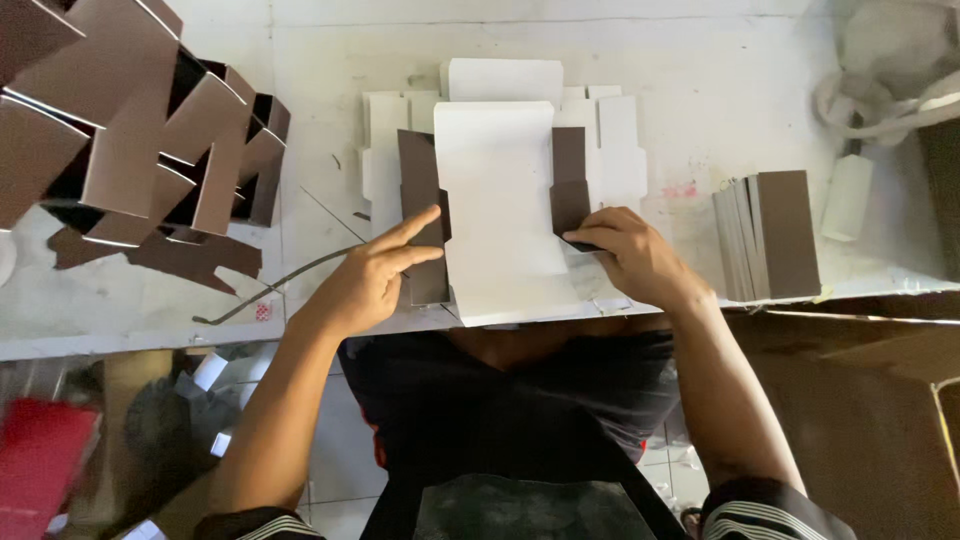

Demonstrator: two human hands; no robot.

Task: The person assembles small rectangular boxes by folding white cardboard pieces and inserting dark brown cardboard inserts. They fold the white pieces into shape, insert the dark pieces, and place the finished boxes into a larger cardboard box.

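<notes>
The left hand (372,275) lies spread, its fingers pressing the brown left flap (422,215) of a flat white-and-brown cardboard box blank (500,205). The right hand (625,255) presses its fingertips on the blank's brown right flap (570,190); whether it pinches the edge is hard to tell. The blank lies at the near edge of the white, scuffed bench (720,60), on top of more white blanks (615,140) mostly hidden beneath it. Right of the blank stands a row of flattened brown sleeves (770,235). Left of it, folded brown boxes (140,130) are piled, cut off by the frame. A thin dark strip (280,285) curves near the left wrist. Below the bench, a red object (40,460) is blurred.
</notes>
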